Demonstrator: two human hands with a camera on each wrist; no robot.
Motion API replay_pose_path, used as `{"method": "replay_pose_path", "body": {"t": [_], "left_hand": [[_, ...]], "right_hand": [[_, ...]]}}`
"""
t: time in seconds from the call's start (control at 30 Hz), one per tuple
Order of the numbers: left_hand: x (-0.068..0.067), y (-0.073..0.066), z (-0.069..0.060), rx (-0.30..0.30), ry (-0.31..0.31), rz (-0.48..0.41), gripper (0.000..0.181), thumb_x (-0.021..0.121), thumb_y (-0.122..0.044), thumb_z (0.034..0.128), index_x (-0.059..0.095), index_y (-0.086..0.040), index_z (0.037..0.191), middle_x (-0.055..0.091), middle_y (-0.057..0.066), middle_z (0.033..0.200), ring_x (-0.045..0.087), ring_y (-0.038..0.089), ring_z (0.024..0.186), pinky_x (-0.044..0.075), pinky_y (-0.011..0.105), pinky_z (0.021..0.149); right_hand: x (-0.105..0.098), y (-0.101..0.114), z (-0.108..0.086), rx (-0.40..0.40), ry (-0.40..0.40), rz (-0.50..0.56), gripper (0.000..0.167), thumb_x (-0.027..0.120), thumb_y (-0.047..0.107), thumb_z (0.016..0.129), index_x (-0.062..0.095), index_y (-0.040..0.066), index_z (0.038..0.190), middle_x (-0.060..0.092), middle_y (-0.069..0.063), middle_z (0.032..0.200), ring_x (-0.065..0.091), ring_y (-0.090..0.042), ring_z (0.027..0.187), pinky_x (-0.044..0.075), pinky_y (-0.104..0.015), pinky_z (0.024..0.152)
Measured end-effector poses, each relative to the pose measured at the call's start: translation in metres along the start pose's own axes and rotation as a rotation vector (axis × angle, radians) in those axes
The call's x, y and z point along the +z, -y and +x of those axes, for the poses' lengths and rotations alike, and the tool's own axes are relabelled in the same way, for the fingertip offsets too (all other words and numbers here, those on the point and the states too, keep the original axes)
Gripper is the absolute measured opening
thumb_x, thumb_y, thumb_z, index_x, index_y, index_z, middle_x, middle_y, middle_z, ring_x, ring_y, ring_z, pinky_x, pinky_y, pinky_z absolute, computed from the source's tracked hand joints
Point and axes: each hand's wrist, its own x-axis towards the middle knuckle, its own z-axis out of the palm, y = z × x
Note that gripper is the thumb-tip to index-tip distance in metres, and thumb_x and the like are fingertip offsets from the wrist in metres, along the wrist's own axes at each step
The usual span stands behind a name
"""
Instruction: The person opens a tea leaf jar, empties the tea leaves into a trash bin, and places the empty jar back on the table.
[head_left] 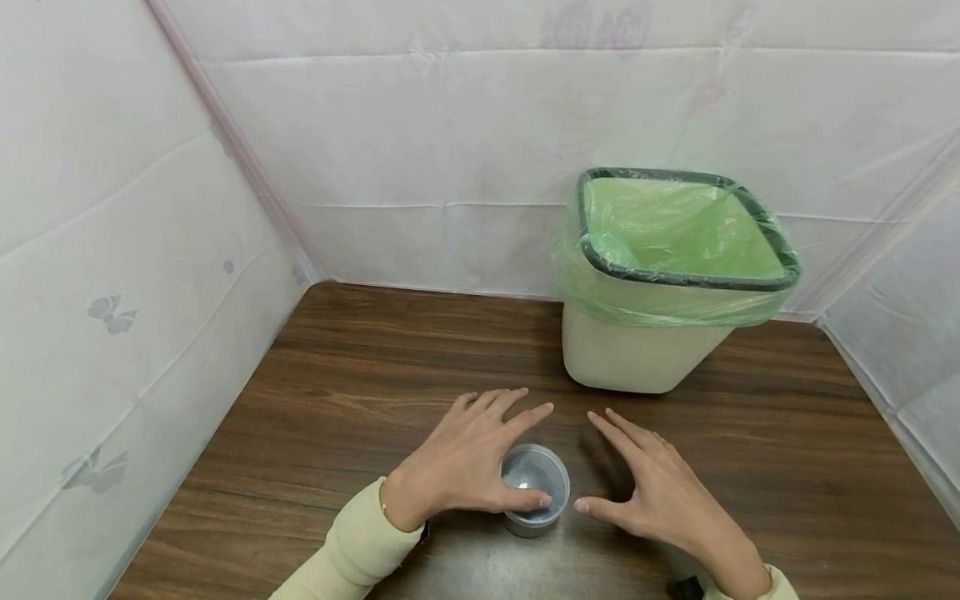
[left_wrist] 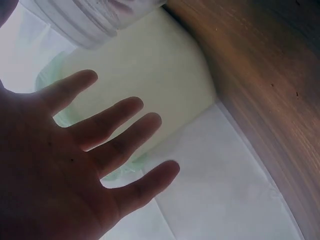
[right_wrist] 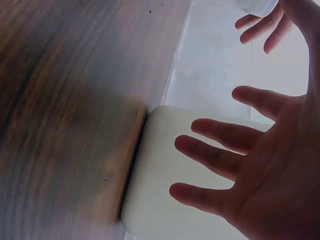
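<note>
**Two spread hands around a clear plastic jar**

A person's two bare hands reach forward over a brown wood-grain table (head_left: pixel 360 342), with a gap between them. The left hand (head_left: pixel 468 458) is spread wide, fingers pointing ahead and its thumb stretched toward the right hand. The right hand (head_left: pixel 656 487) is spread just as wide, thumb and fingers parted, holding nothing.

The small, round, clear plastic jar (head_left: pixel 531 468) is between the two hands, closer to the left one. Seen from the head, the left thumb crosses in front of it. No fingers curl around the jar; whether the left thumb touches it cannot be told, nor whether the jar rests on the table or is raised above it. The right thumb points at the jar and is apart from it.

Beyond the hands, mostly ahead of the right one, a cream bin (head_left: pixel 630 358) stands on the table. A thin green bag (head_left: pixel 675 310) lines it and folds over the outside, beneath a dark rim (head_left: pixel 675 277). Pale yellow sleeves (head_left: pixel 360 533) cover both forearms. White sheeting (head_left: pixel 390 133) hangs ahead of the hands and to either side, with grey bow prints (head_left: pixel 112 314) off to the left.
</note>
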Motion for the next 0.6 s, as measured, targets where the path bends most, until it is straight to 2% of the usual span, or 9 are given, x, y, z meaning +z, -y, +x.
{"method": "replay_pose_path", "body": {"t": [0.37,0.6], "left_hand": [[0.0021,-0.005,-0.0003,0.006,0.054,-0.08,0.098,0.059,-0.083,0.0769,0.038,-0.031,0.157,0.044,0.01,0.153,0.046,0.03,0.136,0.042,0.058,0.102],[0.005,-0.007,-0.0007,0.002,0.062,-0.102,0.1,0.061,-0.084,0.0756,0.036,-0.033,0.158,0.044,0.009,0.152,0.048,0.029,0.134,0.046,0.059,0.098]], "right_hand": [[0.0022,0.0,-0.0022,0.006,0.024,0.017,0.098,0.072,0.073,0.077,0.04,0.024,0.156,0.046,-0.02,0.15,0.053,-0.046,0.125,0.044,-0.069,0.092],[0.0016,0.0012,-0.0025,0.005,0.034,0.026,0.099,0.072,0.072,0.078,0.039,0.024,0.157,0.046,-0.02,0.15,0.052,-0.046,0.127,0.043,-0.071,0.092]]}}
